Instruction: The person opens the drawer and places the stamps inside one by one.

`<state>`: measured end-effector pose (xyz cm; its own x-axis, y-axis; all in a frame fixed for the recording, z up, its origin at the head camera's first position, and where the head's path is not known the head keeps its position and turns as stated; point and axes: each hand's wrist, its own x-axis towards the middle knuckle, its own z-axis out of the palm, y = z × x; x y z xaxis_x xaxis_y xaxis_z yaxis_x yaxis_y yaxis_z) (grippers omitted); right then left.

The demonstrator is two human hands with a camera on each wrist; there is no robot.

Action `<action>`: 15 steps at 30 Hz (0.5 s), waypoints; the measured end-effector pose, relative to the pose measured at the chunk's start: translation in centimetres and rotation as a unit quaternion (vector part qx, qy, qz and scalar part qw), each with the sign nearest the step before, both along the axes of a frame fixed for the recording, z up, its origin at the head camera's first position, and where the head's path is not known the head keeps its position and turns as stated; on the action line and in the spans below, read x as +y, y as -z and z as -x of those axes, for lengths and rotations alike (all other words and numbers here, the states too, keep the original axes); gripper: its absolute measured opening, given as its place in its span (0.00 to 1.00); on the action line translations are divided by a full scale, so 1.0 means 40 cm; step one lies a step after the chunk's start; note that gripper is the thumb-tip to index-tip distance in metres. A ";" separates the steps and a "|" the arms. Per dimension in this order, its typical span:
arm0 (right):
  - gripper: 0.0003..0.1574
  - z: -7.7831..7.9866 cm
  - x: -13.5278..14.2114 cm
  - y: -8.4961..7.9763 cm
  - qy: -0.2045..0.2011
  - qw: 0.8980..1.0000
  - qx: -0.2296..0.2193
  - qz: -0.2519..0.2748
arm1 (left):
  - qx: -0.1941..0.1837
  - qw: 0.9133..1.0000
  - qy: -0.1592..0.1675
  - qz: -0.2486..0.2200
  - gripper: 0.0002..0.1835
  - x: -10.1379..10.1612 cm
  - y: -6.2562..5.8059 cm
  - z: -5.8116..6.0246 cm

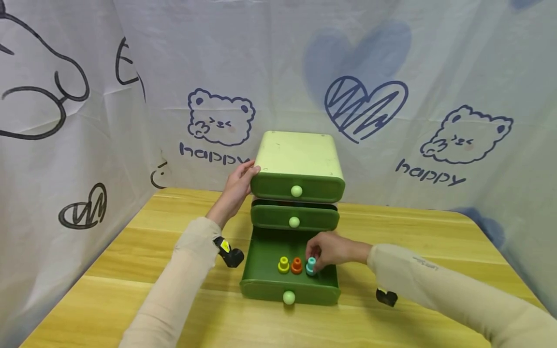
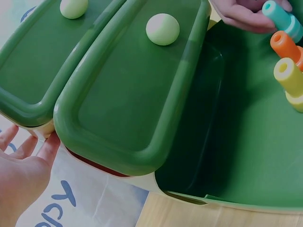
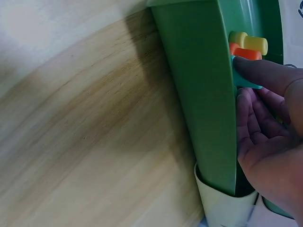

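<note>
A small drawer cabinet [image 1: 300, 150] with a cream shell and green drawers stands on the table. Its bottom drawer [image 1: 266, 251] is pulled far out, and the middle drawer [image 1: 270, 217] juts out a little. Inside the bottom drawer a yellow stepped peg [image 1: 284, 265], an orange one [image 1: 297, 266] and a turquoise peg [image 1: 311, 267] stand upright in a row. My right hand [image 1: 332, 249] pinches the turquoise peg between thumb and fingers. My left hand [image 1: 237, 188] rests with extended fingers against the cabinet's upper left side.
Round pale green knobs [image 1: 289, 297] stick out from the drawer fronts. The wooden table [image 1: 174, 251] spreads to both sides of the cabinet. Behind it hangs a white cloth [image 1: 283, 72] printed with bears and hearts.
</note>
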<state>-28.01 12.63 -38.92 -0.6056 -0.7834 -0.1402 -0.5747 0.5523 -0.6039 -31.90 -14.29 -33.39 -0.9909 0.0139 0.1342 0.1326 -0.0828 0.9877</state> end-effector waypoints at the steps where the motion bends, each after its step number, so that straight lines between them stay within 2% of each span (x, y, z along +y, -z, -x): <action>1: 0.12 0.001 -0.001 0.002 -0.001 1.000 -0.001 0.000 | 0.000 1.000 0.000 0.000 0.34 0.000 0.000 0.000; 15: 0.11 0.007 -0.030 0.017 -0.011 1.000 -0.006 0.027 | 0.001 1.000 0.000 0.001 0.34 -0.002 -0.003 -0.004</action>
<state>-28.27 11.44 -39.61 -0.5872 -0.8027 -0.1043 -0.5791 0.5066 -0.6388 -31.75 -14.37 -33.28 -0.9906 0.0147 0.1361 0.1345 -0.0801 0.9877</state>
